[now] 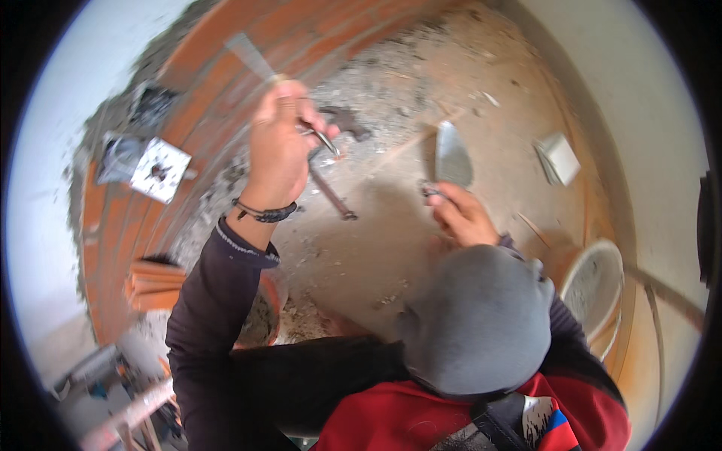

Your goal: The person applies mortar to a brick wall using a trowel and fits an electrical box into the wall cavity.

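Observation:
My left hand (pixel 282 143) is raised near the brick wall, its fingers closed around a putty knife (pixel 252 56) whose flat blade points up and away. A slim metal end (pixel 326 141) also shows by these fingers; what it belongs to I cannot make out. Below and beyond that hand, a hammer (pixel 331 192) lies on the floor, partly hidden by it. My right hand (pixel 465 216) is closed at the near end of a pointed trowel (pixel 453 154), its blade facing away. The trowel's handle is mostly hidden in the hand.
An orange brick wall (pixel 218 83) runs along the left, with a white square plate (pixel 159 171) at an electrical box. Orange bricks (pixel 156 286) are stacked below. White tiles (pixel 558 159) and a bucket (pixel 598 286) stand right. Another bucket (pixel 259 319) sits near my left arm. A grey cap (pixel 481 319) blocks the lower middle.

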`<state>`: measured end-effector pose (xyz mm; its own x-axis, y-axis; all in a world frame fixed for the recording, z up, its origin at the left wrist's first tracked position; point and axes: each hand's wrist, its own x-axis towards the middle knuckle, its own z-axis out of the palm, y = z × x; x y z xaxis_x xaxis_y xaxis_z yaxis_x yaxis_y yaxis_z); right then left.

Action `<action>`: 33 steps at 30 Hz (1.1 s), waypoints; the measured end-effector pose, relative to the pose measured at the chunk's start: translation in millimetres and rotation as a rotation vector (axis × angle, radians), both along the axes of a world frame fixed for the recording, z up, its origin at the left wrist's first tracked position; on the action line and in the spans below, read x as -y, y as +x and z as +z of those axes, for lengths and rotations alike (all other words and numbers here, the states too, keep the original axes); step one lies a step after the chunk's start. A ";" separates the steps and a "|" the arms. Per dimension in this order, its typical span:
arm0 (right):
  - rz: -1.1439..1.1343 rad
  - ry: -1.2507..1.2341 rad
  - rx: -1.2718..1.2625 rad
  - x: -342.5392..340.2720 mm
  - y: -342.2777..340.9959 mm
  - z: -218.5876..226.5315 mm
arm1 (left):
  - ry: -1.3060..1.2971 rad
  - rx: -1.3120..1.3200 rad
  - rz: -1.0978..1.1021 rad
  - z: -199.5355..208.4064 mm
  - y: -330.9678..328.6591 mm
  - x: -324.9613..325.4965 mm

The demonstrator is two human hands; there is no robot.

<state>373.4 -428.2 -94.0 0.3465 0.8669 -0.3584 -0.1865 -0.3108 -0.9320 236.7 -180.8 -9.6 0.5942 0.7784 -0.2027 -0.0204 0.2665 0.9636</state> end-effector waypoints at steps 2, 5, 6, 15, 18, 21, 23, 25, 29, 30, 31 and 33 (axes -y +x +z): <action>-0.087 -0.036 0.005 1.4 9.5 -15.9 | 0.253 -0.284 -0.217 10.0 -15.0 -7.8; 0.013 0.079 0.483 -23.0 39.3 24.3 | 0.734 -0.558 -0.425 14.1 -43.2 10.1; 0.009 0.141 0.565 -30.7 45.7 33.6 | 0.745 -0.571 -0.451 11.1 -50.3 13.1; 0.180 0.230 0.801 -59.3 41.2 70.8 | 0.886 -0.614 -0.518 13.4 -73.4 23.1; 0.210 0.265 0.803 -61.6 38.8 74.2 | 0.880 -0.622 -0.529 20.7 -72.9 25.9; 0.201 0.323 0.815 -59.0 41.2 72.7 | 0.914 -0.582 -0.524 20.5 -75.7 25.8; 0.229 0.303 0.789 -55.5 43.6 75.2 | 0.910 -0.578 -0.519 21.5 -73.0 25.6; 0.238 0.306 0.781 -55.2 44.5 76.0 | 0.903 -0.592 -0.530 24.1 -70.9 25.6; 0.303 0.324 0.789 -57.8 44.3 78.3 | 0.980 -0.584 -0.520 23.8 -73.5 25.7; 0.347 0.325 0.787 -59.3 43.9 80.8 | 1.023 -0.569 -0.497 21.9 -76.9 25.7; 0.403 0.327 0.821 -58.3 45.1 83.2 | 1.066 -0.565 -0.548 18.8 -76.8 25.8; 0.516 0.384 0.869 -59.3 44.0 84.3 | 1.164 -0.609 -0.640 22.0 -76.0 24.9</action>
<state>417.5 -368.9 -9.7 -0.0882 0.9831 0.1601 0.6551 0.1783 -0.7342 160.7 -205.7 12.3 0.9487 0.3163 0.0025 0.2811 -0.8466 0.4519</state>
